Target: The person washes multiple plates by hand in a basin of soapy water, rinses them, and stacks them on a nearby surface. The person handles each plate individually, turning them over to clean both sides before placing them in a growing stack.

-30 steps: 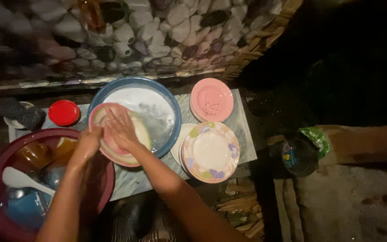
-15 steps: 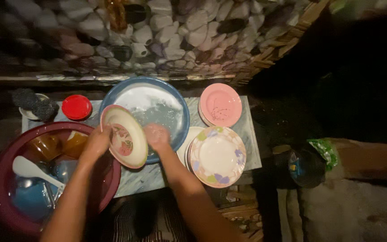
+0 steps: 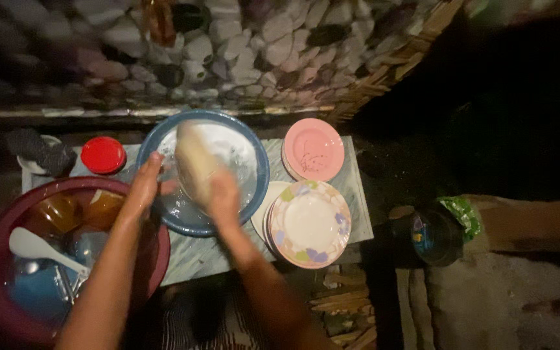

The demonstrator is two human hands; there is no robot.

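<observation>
Blue basin (image 3: 163,217) has soapy water, and both hands grip a blurry plate (image 3: 194,162) tilted over it: left hand (image 3: 145,183) on its edge, right hand (image 3: 223,198) underneath. Maroon tub (image 3: 157,256) beside holds cups and a white ladle (image 3: 37,246).

Pale plate (image 3: 196,162) (blurred), seemingly tilted on edge, over blue basin (image 3: 254,194).

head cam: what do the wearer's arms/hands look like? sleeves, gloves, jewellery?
Both forearms are bare as far as the frame shows: no sleeves in view. The left hand and right hand wear no gloves. No watch, bracelet or ring is visible, though dim light and motion blur make small items hard to rule out.
</observation>
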